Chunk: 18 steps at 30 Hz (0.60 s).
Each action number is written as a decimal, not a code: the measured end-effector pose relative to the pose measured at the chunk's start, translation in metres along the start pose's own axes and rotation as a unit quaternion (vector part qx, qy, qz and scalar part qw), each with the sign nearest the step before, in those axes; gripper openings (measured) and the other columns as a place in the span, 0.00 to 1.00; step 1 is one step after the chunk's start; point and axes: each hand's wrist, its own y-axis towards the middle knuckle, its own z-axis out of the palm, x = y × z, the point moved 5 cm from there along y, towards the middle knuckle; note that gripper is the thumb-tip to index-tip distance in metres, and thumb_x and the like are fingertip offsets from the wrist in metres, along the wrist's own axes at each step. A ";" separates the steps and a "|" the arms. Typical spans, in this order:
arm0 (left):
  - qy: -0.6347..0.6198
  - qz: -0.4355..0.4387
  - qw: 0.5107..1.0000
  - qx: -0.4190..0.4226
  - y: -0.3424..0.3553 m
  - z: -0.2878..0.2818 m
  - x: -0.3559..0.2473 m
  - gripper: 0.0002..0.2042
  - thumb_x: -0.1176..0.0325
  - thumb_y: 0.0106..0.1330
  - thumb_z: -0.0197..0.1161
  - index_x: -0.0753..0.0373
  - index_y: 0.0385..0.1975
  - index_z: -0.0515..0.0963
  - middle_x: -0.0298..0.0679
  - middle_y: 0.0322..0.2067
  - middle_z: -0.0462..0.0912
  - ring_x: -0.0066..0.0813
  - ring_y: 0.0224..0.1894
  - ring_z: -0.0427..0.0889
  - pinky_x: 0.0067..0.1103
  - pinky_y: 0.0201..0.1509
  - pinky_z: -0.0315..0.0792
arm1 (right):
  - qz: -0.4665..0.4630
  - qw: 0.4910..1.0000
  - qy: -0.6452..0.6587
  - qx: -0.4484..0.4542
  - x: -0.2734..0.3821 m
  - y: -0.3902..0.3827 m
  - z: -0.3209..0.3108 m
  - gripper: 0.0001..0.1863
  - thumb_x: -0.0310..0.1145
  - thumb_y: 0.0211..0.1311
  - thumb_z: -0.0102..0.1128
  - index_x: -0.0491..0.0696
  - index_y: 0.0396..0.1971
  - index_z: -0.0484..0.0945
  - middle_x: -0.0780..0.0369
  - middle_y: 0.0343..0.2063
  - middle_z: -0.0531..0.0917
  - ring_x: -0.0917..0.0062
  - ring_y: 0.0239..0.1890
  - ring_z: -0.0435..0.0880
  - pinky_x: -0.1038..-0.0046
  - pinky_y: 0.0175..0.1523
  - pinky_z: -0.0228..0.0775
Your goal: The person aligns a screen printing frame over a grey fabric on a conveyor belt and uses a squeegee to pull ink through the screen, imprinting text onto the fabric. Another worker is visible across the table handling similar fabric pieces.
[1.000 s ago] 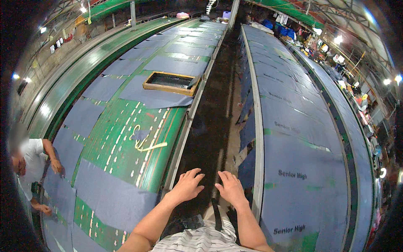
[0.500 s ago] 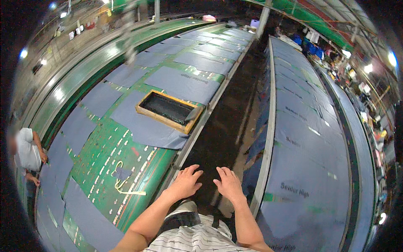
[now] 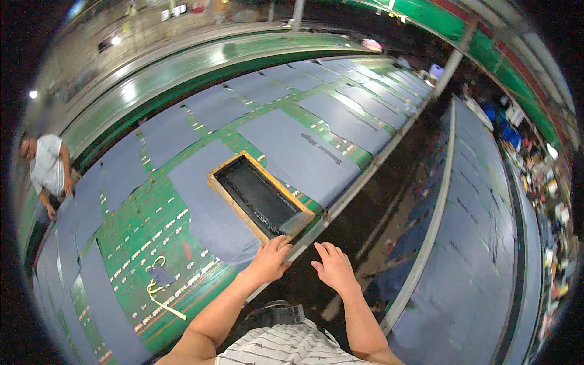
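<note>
A yellow-edged wooden screen-printing frame (image 3: 234, 210), black with ink inside, lies on a grey-blue fabric panel (image 3: 198, 185) at the near edge of the long green table. The grey blade of what looks like a squeegee (image 3: 295, 224) leans in its near right corner. My left hand (image 3: 269, 261) is open, its fingertips right by the frame's near end; whether they touch it I cannot tell. Over the dark aisle my right hand (image 3: 336, 267) hangs open and holds nothing, its fingers half spread.
Several fabric panels cover the green table (image 3: 140, 243), where a small cloth scrap with a pale yellow cord (image 3: 162, 277) lies. A metal rail (image 3: 389, 149) edges it. Right of the aisle stands a second fabric-covered table (image 3: 468, 243). A person in a white shirt (image 3: 50, 164) works at the far left.
My view has turned to the left and moved nearer the table, so the printing frame now sits close to my left hand. Both hands stay open and empty.
</note>
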 end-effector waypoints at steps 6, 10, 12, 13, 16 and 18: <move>-0.048 -0.136 0.978 -0.152 0.047 -0.012 0.062 0.22 0.68 0.62 0.67 0.67 0.56 0.75 0.53 0.61 0.70 0.55 0.64 0.69 0.41 0.66 0.67 | -0.099 0.995 -0.011 -0.012 -0.033 0.108 -0.017 0.29 0.38 0.62 0.66 0.45 0.61 0.71 0.54 0.56 0.76 0.56 0.55 0.77 0.57 0.57 0.73; -0.080 -0.239 0.928 -0.276 0.042 -0.016 0.091 0.20 0.71 0.61 0.66 0.69 0.53 0.75 0.54 0.57 0.72 0.54 0.61 0.72 0.37 0.66 0.68 | -0.141 0.987 0.058 -0.040 -0.061 0.169 0.007 0.23 0.34 0.61 0.65 0.41 0.55 0.74 0.51 0.50 0.79 0.53 0.52 0.79 0.55 0.56 0.73; -0.080 -0.289 0.904 -0.303 0.037 -0.010 0.105 0.20 0.71 0.61 0.66 0.69 0.53 0.75 0.54 0.57 0.72 0.53 0.62 0.71 0.37 0.66 0.68 | -0.153 0.986 0.065 -0.032 -0.070 0.198 0.025 0.21 0.33 0.62 0.63 0.41 0.52 0.75 0.51 0.48 0.79 0.53 0.51 0.79 0.55 0.56 0.73; -0.076 -0.316 0.894 -0.308 0.036 -0.007 0.109 0.20 0.71 0.61 0.66 0.70 0.53 0.75 0.54 0.57 0.71 0.53 0.62 0.71 0.37 0.66 0.67 | -0.143 0.987 0.070 -0.002 -0.070 0.212 0.031 0.20 0.32 0.62 0.62 0.41 0.52 0.75 0.50 0.47 0.79 0.52 0.51 0.79 0.55 0.56 0.73; -0.078 -0.374 0.865 -0.326 0.034 0.010 0.125 0.22 0.70 0.61 0.66 0.71 0.54 0.73 0.54 0.57 0.71 0.53 0.61 0.71 0.36 0.67 0.67 | -0.131 0.986 0.088 0.050 -0.072 0.247 0.053 0.17 0.31 0.64 0.60 0.39 0.49 0.76 0.49 0.45 0.80 0.51 0.50 0.79 0.54 0.55 0.73; -0.084 -0.406 0.843 -0.343 0.038 0.022 0.132 0.24 0.70 0.60 0.67 0.72 0.56 0.72 0.55 0.57 0.71 0.53 0.61 0.71 0.36 0.67 0.66 | -0.120 0.985 0.083 0.091 -0.081 0.265 0.079 0.15 0.31 0.64 0.59 0.39 0.48 0.77 0.48 0.44 0.80 0.51 0.49 0.79 0.54 0.54 0.73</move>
